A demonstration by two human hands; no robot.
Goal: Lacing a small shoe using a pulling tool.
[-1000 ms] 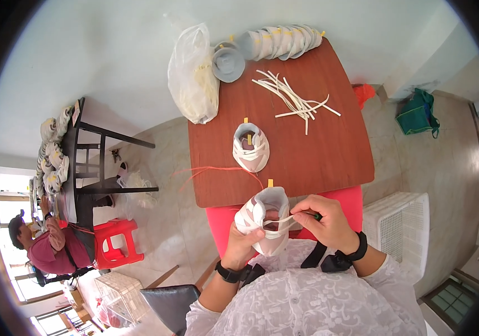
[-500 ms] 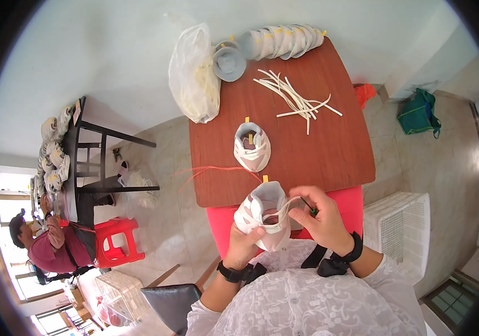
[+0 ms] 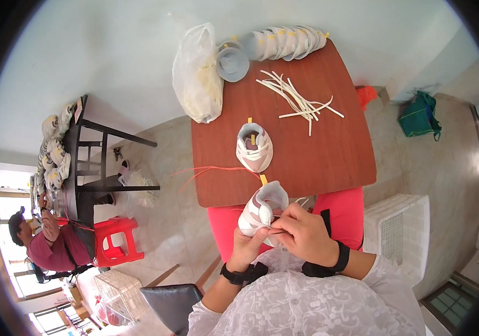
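Observation:
Just in front of my body, a white and pale pink shoe upper (image 3: 272, 197) with a yellow tab is tilted toward me. My left hand (image 3: 245, 249) is closed round its lower left side, thumb near the lacing. Fingers of my right hand (image 3: 307, 235) are pinched at the front of the same upper; a pale shoelace (image 3: 302, 201) sticks out beyond them. The green-handled tool seen earlier in that hand is now hidden. Beyond, on the brown table (image 3: 318, 162), stands a second, laced shoe upper (image 3: 254, 148).
Loose white laces (image 3: 298, 101) lie on the table. At its far edge are a plastic bag (image 3: 197, 78) and nested uppers (image 3: 287, 43). A red cord (image 3: 211, 168) trails off leftward. A white basket (image 3: 399, 235) is at right. Another person (image 3: 60, 243) works at left.
My right hand has moved left and inward, from beside the upper to its front, its fingers pinching there. The tool has gone out of sight. My left hand still holds the upper.

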